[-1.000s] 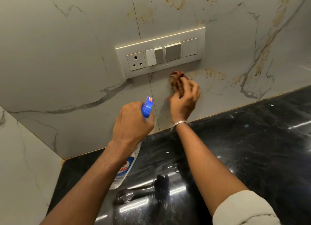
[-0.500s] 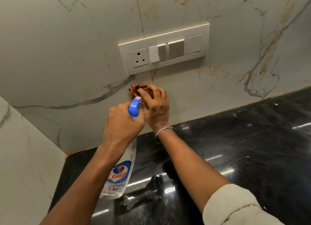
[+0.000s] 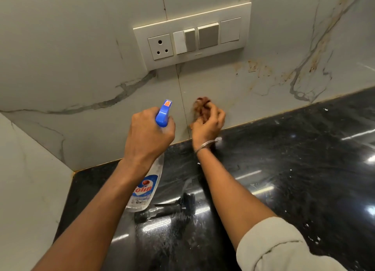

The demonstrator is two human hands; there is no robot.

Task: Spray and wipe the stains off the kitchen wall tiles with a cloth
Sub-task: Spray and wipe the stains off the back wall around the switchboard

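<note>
Right hand (image 3: 209, 125): fingers are curled round a crumpled reddish-brown cloth (image 3: 200, 108), which is pressed to the grey-veined marble wall tile (image 3: 233, 100).
Change: the cloth is brought down from beneath the white switch plate (image 3: 192, 37) to just above the black stone counter (image 3: 284, 169).
Left hand (image 3: 149, 134): closed round the blue-nozzled clear spray bottle (image 3: 145, 191), just left of the cloth hand.
Meaning: wiping is judged under way; brown stains (image 3: 256, 67) up-right of the cloth hand are not yet reached.

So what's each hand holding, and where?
The left hand grips the spray bottle at its neck, below the blue head. The right hand holds a bunched brown cloth in its fingers.
</note>
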